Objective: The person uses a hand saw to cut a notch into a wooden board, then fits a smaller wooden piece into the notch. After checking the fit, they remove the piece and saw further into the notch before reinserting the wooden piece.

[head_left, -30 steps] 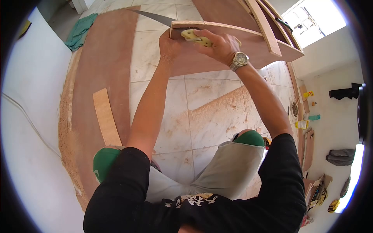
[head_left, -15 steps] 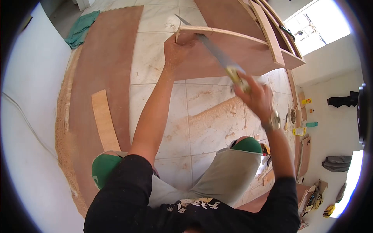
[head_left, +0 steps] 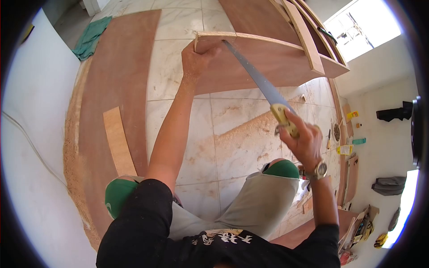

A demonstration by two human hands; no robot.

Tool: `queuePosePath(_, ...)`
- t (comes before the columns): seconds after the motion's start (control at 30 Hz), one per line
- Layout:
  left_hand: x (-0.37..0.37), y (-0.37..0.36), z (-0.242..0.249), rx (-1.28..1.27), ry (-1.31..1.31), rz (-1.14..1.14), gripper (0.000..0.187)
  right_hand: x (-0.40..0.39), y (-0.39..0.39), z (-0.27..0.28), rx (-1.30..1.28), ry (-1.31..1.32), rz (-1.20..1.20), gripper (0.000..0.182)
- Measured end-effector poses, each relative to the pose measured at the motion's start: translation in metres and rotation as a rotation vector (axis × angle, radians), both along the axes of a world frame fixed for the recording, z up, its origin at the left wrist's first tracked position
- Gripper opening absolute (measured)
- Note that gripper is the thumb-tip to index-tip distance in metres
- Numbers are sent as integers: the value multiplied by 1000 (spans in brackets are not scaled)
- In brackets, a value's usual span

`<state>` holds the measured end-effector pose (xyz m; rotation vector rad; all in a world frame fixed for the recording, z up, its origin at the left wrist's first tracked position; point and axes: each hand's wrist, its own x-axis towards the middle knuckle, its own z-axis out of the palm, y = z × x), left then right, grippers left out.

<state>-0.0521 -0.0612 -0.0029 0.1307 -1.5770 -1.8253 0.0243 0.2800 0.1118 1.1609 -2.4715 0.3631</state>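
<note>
My right hand is wrapped round the pale yellow handle of a handsaw. The saw's long grey blade slants up and left, and its tip meets the brown wooden board near that board's left end. My left hand grips the left end of the same board, thumb flat on its face and fingers hidden behind the edge. The board stands on edge, its pale upper edge facing me, and a dark line runs across that edge close to the blade.
A wooden frame adjoins the board's right end. Sawdust covers the tiles before me. On the left lie a long brown panel, a loose wood strip and a green cloth. Tools and bottles line the right wall.
My right hand has pulled the saw down and right, so less blade passes beyond the board. The left hand and board appear slightly shifted left in view.
</note>
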Motion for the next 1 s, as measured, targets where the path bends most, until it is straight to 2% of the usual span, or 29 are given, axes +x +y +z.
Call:
queuePosePath(0.03, 2, 1, -1, -1, -54, -1, 30, -15, -7, -2, -11, 10, 17, 45)
queuePosePath(0.07, 3, 0, -1, 3, -106, 7, 30, -48, -44, -1, 62, -116, -44, 44)
queuePosePath(0.1, 3, 0, 0, 3, -152, 20, 30, -77, -95, 5, 111, -56, 8, 42)
queuePosePath(0.13, 3, -2, 0, 23, -93, -4, 29, -95, -136, 9, 150, -82, 29, 46)
queuePosePath(0.2, -3, -4, -3, 83, 44, -54, 29, -114, -150, -12, -20, 68, 256, 48)
queuePosePath(0.23, -3, -5, -1, 82, 61, -67, 30, -109, -154, -4, -11, 31, 238, 46)
queuePosePath(0.33, -1, -3, -1, 67, 77, -100, 31, -69, -144, 9, 0, -104, 146, 44)
queuePosePath(0.4, 0, -6, -2, 53, 49, -86, 30, -30, -106, 18, 88, -146, -57, 45)
queuePosePath(0.53, 1, -5, 4, 5, -11, -26, 28, 16, 5, 8, 15, -3, -17, 45)
queuePosePath(0.6, -2, -2, -2, -54, 37, 37, 26, -21, -19, 1, 22, -73, -3, 45)
queuePosePath(0.63, 5, -3, -4, -59, -26, 37, 26, -43, -34, -1, 24, -120, -7, 45)
queuePosePath(0.67, 8, -2, 1, -60, -79, 45, 26, -74, -81, 10, 116, -135, -15, 45)
queuePosePath(0.73, 4, -1, 6, -50, -78, 18, 27, -110, -140, 7, 106, 100, 150, 45)
queuePosePath(0.83, -6, -9, -2, 44, 51, -43, 28, -104, -145, 2, 10, -19, 195, 46)
queuePosePath(0.93, -6, -4, -1, 95, 78, -93, 30, -75, -141, 10, 37, -109, 113, 43)
queuePosePath(1.0, -2, -8, -5, 63, 33, -96, 31, -39, -114, 17, 110, -148, -46, 44)
